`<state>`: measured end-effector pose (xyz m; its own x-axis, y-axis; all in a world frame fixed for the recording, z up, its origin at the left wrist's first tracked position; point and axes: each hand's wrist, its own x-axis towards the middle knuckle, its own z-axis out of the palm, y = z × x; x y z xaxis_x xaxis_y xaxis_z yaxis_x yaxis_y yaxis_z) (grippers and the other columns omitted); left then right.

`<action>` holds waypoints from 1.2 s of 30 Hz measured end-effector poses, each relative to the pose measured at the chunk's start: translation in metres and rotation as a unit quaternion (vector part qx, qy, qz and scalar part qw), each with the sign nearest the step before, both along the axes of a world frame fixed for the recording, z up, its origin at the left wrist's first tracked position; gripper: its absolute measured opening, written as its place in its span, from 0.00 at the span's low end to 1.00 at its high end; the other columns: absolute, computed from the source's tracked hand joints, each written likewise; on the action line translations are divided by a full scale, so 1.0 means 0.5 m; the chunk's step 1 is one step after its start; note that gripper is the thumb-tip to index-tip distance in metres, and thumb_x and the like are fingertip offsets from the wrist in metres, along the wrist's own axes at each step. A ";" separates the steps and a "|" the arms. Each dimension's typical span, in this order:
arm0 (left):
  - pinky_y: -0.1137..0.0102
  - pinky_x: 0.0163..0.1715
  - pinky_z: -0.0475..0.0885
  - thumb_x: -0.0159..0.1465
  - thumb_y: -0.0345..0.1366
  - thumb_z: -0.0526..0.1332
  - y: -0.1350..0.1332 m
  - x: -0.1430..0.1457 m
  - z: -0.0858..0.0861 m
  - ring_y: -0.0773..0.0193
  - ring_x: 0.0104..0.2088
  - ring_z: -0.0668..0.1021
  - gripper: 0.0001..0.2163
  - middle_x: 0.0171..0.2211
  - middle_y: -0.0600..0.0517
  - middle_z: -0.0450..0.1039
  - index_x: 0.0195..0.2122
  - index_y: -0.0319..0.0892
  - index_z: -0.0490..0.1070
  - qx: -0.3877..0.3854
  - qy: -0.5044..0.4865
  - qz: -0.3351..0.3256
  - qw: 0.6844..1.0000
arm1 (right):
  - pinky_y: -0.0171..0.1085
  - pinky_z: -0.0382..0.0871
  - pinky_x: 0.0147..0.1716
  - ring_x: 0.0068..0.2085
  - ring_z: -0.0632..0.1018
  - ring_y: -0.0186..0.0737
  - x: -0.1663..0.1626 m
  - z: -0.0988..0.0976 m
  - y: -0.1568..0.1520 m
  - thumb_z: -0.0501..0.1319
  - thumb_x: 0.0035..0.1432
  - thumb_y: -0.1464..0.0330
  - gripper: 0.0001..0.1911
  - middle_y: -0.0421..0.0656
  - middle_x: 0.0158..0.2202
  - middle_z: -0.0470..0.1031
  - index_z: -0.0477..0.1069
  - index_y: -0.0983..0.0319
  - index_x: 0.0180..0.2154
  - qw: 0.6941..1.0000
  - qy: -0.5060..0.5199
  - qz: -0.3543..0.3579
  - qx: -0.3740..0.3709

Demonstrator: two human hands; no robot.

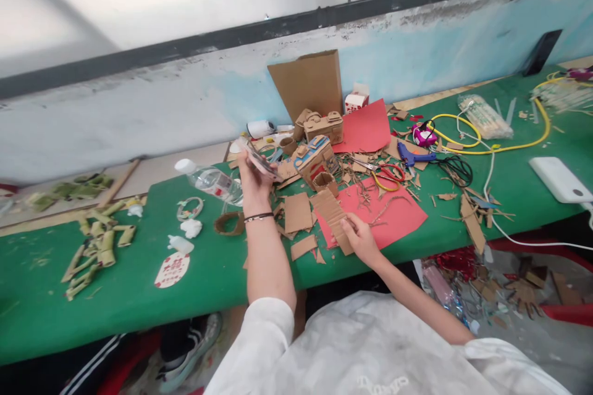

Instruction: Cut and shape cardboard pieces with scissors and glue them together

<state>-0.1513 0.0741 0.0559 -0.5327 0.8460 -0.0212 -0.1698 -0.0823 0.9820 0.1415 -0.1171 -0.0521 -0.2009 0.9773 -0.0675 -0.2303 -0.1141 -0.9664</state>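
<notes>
My left hand [254, 180] is raised over the green table, its fingers wrapped round a thin smartphone [262, 162] seen nearly edge-on. My right hand [361, 238] pinches the lower end of a ribbed cardboard strip [332, 213] between thumb and fingers. Under that strip lies a red paper sheet [407, 213] strewn with scraps. Just beyond stands a cardboard camera model [317, 162] with blue and red paint, a cardboard ring [325, 183] in front of it. A plain cardboard camera model [324, 128] sits behind. Flat cardboard pieces [298, 213] lie between my hands.
Orange-handled scissors [388, 176] and a blue glue gun [414, 155] lie to the right, near a yellow cable [519, 147] and a white power bank [558, 179]. Left of my forearm are a plastic bottle [210, 181] and cut bamboo-like pieces [105, 247]. A cardboard sheet [310, 83] leans against the wall.
</notes>
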 end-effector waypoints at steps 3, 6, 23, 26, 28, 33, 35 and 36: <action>0.70 0.41 0.86 0.75 0.53 0.61 -0.013 0.003 0.009 0.61 0.44 0.83 0.18 0.42 0.44 0.80 0.51 0.43 0.74 0.010 -0.176 -0.085 0.981 | 0.45 0.87 0.34 0.34 0.90 0.49 -0.002 -0.001 0.001 0.64 0.71 0.41 0.27 0.46 0.39 0.89 0.79 0.55 0.55 1.000 0.006 -0.007 -0.004; 0.69 0.45 0.87 0.73 0.51 0.67 -0.040 0.014 0.012 0.58 0.52 0.84 0.17 0.43 0.44 0.82 0.53 0.44 0.75 0.013 -0.227 -0.119 0.967 | 0.45 0.87 0.34 0.34 0.90 0.49 -0.003 0.001 0.001 0.65 0.71 0.42 0.28 0.46 0.40 0.89 0.79 0.55 0.56 1.000 0.016 -0.006 0.000; 0.39 0.61 0.83 0.62 0.36 0.76 -0.240 0.213 0.054 0.38 0.65 0.84 0.33 0.66 0.43 0.78 0.66 0.53 0.67 0.103 -0.104 -0.211 0.967 | 0.50 0.87 0.32 0.30 0.88 0.51 0.007 0.032 0.012 0.67 0.65 0.38 0.27 0.46 0.35 0.87 0.72 0.54 0.46 0.997 0.059 -0.037 -0.046; 0.46 0.53 0.88 0.63 0.45 0.78 -0.245 0.201 0.050 0.36 0.64 0.84 0.34 0.64 0.37 0.80 0.66 0.46 0.67 0.073 -0.143 -0.226 0.961 | 0.49 0.86 0.31 0.29 0.87 0.51 0.008 0.027 0.014 0.68 0.65 0.39 0.27 0.46 0.35 0.87 0.73 0.54 0.46 0.995 0.074 -0.041 -0.054; 0.55 0.39 0.91 0.67 0.51 0.74 -0.252 0.189 0.049 0.36 0.61 0.86 0.34 0.64 0.35 0.81 0.69 0.46 0.66 0.044 -0.173 -0.267 0.947 | 0.48 0.85 0.29 0.29 0.87 0.50 0.008 0.022 0.015 0.69 0.65 0.40 0.27 0.45 0.34 0.87 0.74 0.55 0.46 0.993 0.086 -0.048 -0.062; 0.62 0.32 0.91 0.67 0.42 0.74 -0.266 0.179 0.041 0.44 0.59 0.87 0.39 0.69 0.46 0.77 0.76 0.62 0.60 0.075 -0.142 -0.252 0.954 | 0.48 0.85 0.30 0.30 0.87 0.52 0.008 0.015 0.016 0.72 0.63 0.41 0.26 0.45 0.33 0.87 0.76 0.55 0.46 0.989 0.096 -0.071 -0.082; 0.58 0.38 0.93 0.65 0.39 0.76 -0.266 0.182 0.034 0.45 0.58 0.87 0.41 0.68 0.48 0.77 0.76 0.63 0.60 0.090 -0.126 -0.227 0.961 | 0.48 0.85 0.29 0.30 0.87 0.52 0.009 0.013 0.015 0.72 0.64 0.42 0.25 0.45 0.33 0.87 0.76 0.55 0.46 0.988 0.102 -0.071 -0.086; 0.57 0.41 0.93 0.64 0.38 0.77 -0.265 0.183 0.029 0.45 0.58 0.87 0.43 0.67 0.48 0.78 0.77 0.63 0.60 0.094 -0.121 -0.223 0.963 | 0.48 0.84 0.28 0.29 0.87 0.51 0.011 0.011 0.014 0.72 0.64 0.43 0.24 0.45 0.33 0.87 0.76 0.55 0.45 0.988 0.105 -0.070 -0.088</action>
<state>-0.0600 -0.0586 0.0706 -0.1151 0.9904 0.0759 -0.4519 -0.1203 0.8839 0.1469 -0.1099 -0.0466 -0.0918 0.9734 -0.2098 -0.4493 -0.2285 -0.8637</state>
